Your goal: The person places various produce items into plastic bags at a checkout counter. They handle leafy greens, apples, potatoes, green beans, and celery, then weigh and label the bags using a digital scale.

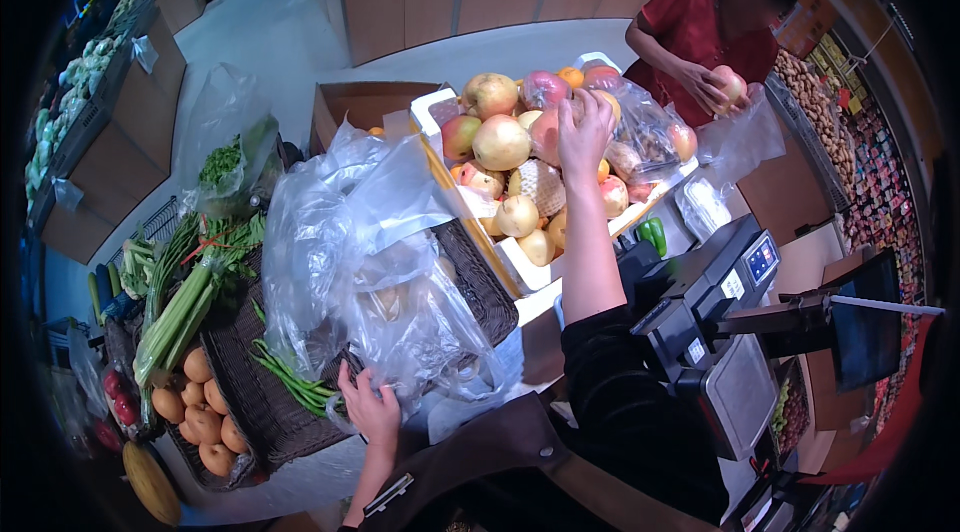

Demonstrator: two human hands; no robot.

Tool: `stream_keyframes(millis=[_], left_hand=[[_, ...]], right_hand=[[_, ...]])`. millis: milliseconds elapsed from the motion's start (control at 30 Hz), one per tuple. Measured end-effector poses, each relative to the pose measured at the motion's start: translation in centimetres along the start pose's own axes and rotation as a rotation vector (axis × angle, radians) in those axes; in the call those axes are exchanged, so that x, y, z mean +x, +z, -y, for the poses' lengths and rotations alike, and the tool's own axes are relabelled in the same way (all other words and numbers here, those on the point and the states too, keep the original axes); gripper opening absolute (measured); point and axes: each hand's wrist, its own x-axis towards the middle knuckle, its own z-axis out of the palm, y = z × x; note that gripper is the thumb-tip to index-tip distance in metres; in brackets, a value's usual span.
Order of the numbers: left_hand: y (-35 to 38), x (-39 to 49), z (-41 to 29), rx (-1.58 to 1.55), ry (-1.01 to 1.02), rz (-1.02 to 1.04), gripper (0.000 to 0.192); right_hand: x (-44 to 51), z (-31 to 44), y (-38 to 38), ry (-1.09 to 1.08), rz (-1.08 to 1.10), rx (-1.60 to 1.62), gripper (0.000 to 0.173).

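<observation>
My right hand point(586, 128) reaches over a foam box point(534, 273) heaped with fruit, its fingers on a round fruit that they partly hide; whether it grips the fruit I cannot tell. Around it lie a pale pomegranate point(501, 143), a mango point(459, 136), a fruit in a foam net point(537, 187) and a plastic-bagged bundle point(641, 134). Down at the lower middle, my left hand point(369, 404) touches the edge of a heap of clear plastic bags point(330, 232), fingers spread, beside green chili peppers point(289, 378) in a dark woven basket point(247, 397).
A label scale point(697, 292) stands at the right, near a green bell pepper point(652, 235). Across the box, a person in red point(705, 44) holds a fruit and a plastic bag. Celery point(180, 314), round tan fruit point(202, 423) and a yellow melon point(150, 483) lie at the left.
</observation>
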Motion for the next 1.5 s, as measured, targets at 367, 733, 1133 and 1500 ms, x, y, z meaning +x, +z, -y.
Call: stream_keyframes(millis=[367,733,1133,1500], left_hand=[[0.2,0.5,-0.4,0.07,-0.016,-0.058,0.03],[-0.1,0.1,-0.4,0.021,-0.057,-0.036,0.03],[0.1,0.0,0.0,-0.027,-0.029,-0.053,0.029],[-0.7,0.1,-0.7,-0.062,-0.067,0.036,0.029]], right_hand=[[8.5,2.3,14.7,0.211,0.83,-0.369,0.092],[8.6,3.8,8.2,0.548,0.775,1.414,0.066],[2.1,7.7,2.7,0.549,0.59,2.709,0.079],[1.5,2.8,-2.0,0.28,-0.62,0.325,0.098]])
